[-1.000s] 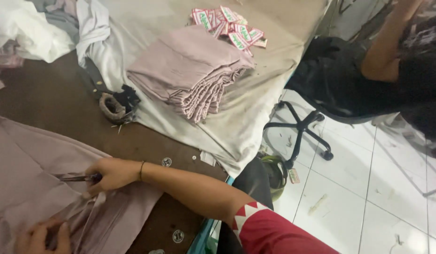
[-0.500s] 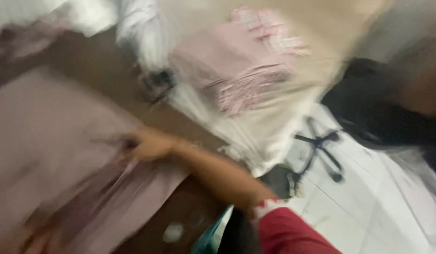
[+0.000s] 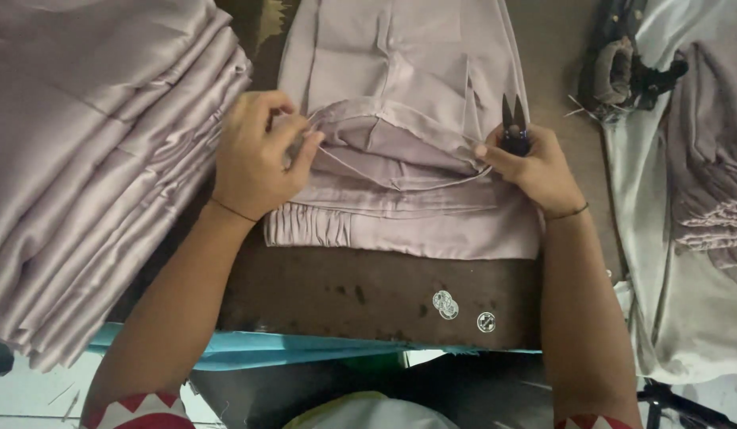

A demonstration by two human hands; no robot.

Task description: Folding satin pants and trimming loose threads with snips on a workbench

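Along the left side of the brown table [image 3: 368, 294] a tall stack of folded mauve cloth [image 3: 90, 159] slopes down past the table's near edge, its layered folds just beside the left hand [image 3: 253, 159]. That hand has its fingers pressed together, pinching the opened waistband of a mauve garment [image 3: 400, 159] that lies flat in the middle of the table, with its gathered elastic hem toward the person. The waistband is pulled open between both hands, so the inner layers show. The right hand [image 3: 535, 167] pinches the other end of the band with thumb and forefinger, and its remaining fingers close around small black thread snips [image 3: 514, 127], blades pointing away from the person. Below the garment a bare strip of table shows, dark and spotted, with three small round stickers [image 3: 456, 308] near its front edge; a turquoise cloth [image 3: 305, 349] hangs under that edge. At far right, well apart from the hands, a dark tool [image 3: 622, 71] rests on pale sheeting [image 3: 670, 302] beside a second pile of mauve pieces [image 3: 714, 167]; pale floor tile [image 3: 27, 389] shows at lower left
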